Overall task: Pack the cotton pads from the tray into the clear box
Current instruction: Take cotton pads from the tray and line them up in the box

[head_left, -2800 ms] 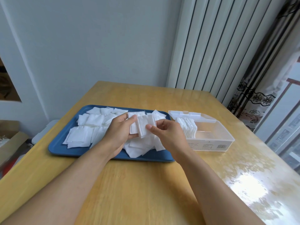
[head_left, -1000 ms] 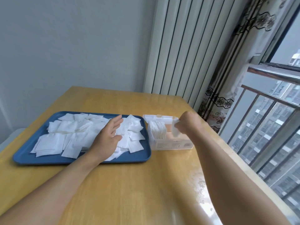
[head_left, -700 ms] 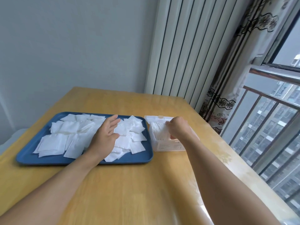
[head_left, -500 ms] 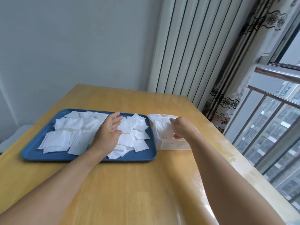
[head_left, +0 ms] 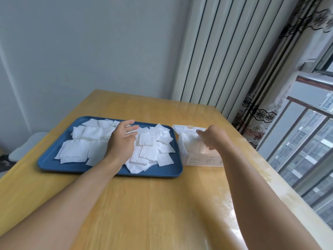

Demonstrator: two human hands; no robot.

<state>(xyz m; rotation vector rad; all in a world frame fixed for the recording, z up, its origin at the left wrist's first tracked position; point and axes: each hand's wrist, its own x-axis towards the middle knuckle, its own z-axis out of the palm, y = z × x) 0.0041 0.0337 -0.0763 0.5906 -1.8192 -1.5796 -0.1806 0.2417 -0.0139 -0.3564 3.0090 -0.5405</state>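
Cotton pads [head_left: 144, 148] lie in the blue tray [head_left: 54, 165], right under the left hand [head_left: 122, 139], whose fingers are spread and hold nothing. At 3 o'clock, the right hand [head_left: 210, 138] is over the clear box [head_left: 201, 159]; I cannot tell its grip.

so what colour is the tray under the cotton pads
Blue: the tray is plain dark blue, seen in the head view.

Left hand [head_left: 122, 139] flat, fingers straight; right hand [head_left: 211, 137] curled, blurred.
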